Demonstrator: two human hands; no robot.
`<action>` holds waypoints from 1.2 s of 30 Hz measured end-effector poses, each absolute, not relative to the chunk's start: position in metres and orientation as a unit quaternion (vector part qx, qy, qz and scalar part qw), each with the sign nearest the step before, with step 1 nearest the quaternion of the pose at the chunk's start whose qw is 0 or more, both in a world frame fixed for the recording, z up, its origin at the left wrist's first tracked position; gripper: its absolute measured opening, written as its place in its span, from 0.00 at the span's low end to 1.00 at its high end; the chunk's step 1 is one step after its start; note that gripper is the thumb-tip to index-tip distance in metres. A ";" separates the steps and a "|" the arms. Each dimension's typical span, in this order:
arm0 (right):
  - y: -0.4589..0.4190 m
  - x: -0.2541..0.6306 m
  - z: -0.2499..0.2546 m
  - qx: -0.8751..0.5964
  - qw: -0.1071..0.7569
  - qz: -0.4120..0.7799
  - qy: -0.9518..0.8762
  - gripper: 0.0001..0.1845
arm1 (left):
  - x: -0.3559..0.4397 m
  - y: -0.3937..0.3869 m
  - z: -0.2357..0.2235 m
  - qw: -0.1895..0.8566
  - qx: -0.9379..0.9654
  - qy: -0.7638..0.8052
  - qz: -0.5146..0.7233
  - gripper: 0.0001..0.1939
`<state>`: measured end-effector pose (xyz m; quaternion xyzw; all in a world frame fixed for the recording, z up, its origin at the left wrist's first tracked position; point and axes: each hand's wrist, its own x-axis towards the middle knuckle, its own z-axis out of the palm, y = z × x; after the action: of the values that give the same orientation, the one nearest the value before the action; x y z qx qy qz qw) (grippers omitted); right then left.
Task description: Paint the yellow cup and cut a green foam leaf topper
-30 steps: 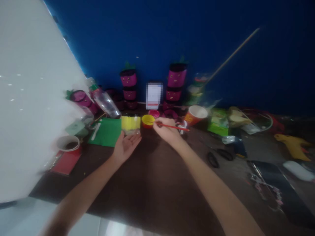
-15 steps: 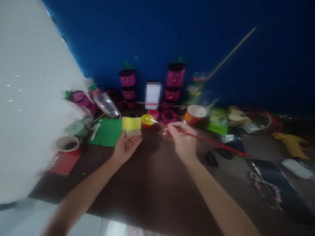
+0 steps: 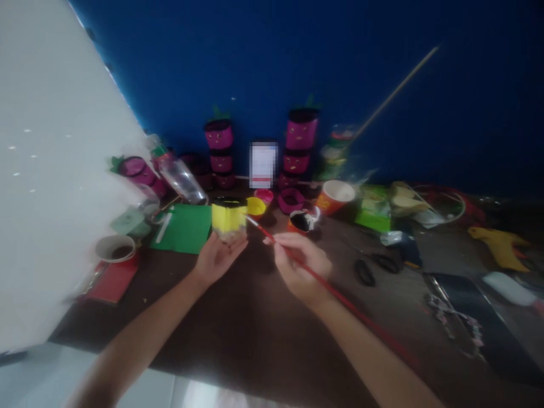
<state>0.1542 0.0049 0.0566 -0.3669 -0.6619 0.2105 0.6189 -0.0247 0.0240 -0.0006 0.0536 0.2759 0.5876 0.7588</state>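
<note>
My left hand (image 3: 219, 258), palm up, supports a small cup-like piece (image 3: 229, 218) on its fingers. Yellow paint covers the piece's upper side, its lower end looks greyish and unpainted, and a dark rim shows at the top. In my right hand (image 3: 300, 260) a long red-handled paintbrush (image 3: 266, 232) is pinched, its tip at the right edge of the yellow piece. Just behind that edge stands a pot of yellow paint (image 3: 257, 207), with a pink paint pot (image 3: 263, 196) beyond it. A pot of black paint (image 3: 300, 221) sits past my right fingers.
Green sheet (image 3: 182, 226), clear bottle (image 3: 182, 175) and cup of dark liquid (image 3: 114, 247) are to the left. Purple stacked figures (image 3: 301, 133) stand by the blue wall. A red-orange paper cup (image 3: 335, 195), scissors (image 3: 364, 273), phone (image 3: 480, 317) and yellow glue gun (image 3: 499, 243) lie to the right.
The paintbrush has come out of the yellow paint pot and moved left and nearer to the yellow piece. My right hand has lowered, uncovering the black paint pot.
</note>
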 end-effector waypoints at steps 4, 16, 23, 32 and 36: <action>0.004 0.154 0.055 -0.364 0.618 0.202 -0.667 0.09 | -0.025 0.023 -0.001 0.757 0.057 0.282 0.586 0.24; 0.004 0.154 0.057 -0.380 0.585 0.208 -0.686 0.07 | -0.024 0.023 -0.001 0.752 0.059 0.284 0.593 0.23; 0.002 0.157 0.057 -0.373 0.593 0.206 -0.683 0.08 | -0.023 0.023 0.000 0.745 0.058 0.289 0.598 0.24; 0.004 0.156 0.056 -0.380 0.573 0.200 -0.698 0.08 | -0.023 0.024 0.002 0.748 0.041 0.290 0.595 0.22; 0.002 0.158 0.059 -0.366 0.565 0.202 -0.712 0.07 | -0.024 0.026 0.001 0.748 0.030 0.290 0.597 0.23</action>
<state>0.1575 0.0021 0.0587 -0.3657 -0.7118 0.2018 0.5646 -0.0239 0.0257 0.0014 0.0296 0.2901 0.5968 0.7475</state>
